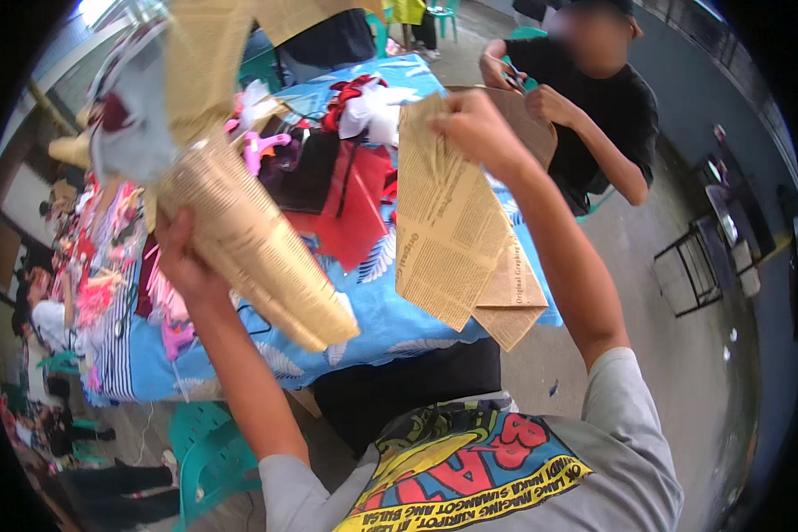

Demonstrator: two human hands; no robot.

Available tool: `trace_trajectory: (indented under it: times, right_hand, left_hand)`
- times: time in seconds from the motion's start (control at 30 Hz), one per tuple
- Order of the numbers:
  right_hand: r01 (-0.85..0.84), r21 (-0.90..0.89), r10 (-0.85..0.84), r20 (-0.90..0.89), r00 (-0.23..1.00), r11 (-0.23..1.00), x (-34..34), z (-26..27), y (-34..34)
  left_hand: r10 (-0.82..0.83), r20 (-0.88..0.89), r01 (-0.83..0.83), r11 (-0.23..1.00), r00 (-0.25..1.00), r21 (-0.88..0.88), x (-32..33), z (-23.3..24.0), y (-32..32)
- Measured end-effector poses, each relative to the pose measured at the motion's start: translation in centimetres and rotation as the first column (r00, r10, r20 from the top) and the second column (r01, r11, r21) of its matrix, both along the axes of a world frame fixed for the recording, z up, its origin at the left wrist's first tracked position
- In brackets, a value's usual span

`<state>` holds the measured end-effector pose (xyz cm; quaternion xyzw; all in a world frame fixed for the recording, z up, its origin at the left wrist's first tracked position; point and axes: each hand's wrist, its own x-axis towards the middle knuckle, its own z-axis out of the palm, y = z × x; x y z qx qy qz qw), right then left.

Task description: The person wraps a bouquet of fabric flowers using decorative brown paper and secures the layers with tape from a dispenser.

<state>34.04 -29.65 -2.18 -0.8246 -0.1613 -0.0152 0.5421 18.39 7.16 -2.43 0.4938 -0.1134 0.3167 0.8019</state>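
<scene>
My left hand [189,256] grips a bouquet wrapped in brown newsprint-patterned paper [259,246], tilted with its narrow end toward me. Grey wrapping [133,126] with dark red patches shows at the bouquet's upper left, blurred. In my right hand [475,126], pinched at its top corner, hangs a loose sheet of the same printed paper [449,226]. Another folded piece of printed paper [515,292] shows below and behind that sheet; whether the two are joined I cannot tell.
A blue leaf-patterned cloth [366,319] covers the table. On it lie red sheets [352,213], a pink glue gun [263,146], a purple glue gun [176,336] and white ribbon [372,113]. Across the table, a person in black [598,120] holds scissors [517,74]. A green chair [209,452] stands lower left.
</scene>
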Motion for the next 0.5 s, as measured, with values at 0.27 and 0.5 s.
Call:
trace_trajectory:
  times: [0.27, 0.5]
  right_hand:
    - [0.278, -0.329, -0.196, 0.261, 0.945, 0.902, -1.0, -9.3, -3.4]
    - [0.166, -0.787, -0.222, 0.038, 0.974, 0.594, -7.0, -7.8, -4.5]
  left_hand:
    - [-0.304, 0.083, 0.313, 0.938, 0.949, -0.148, 0.6, -6.9, 6.1]
    - [-0.087, -0.058, 0.083, 0.994, 0.994, -0.068, -0.5, -3.1, 4.1]
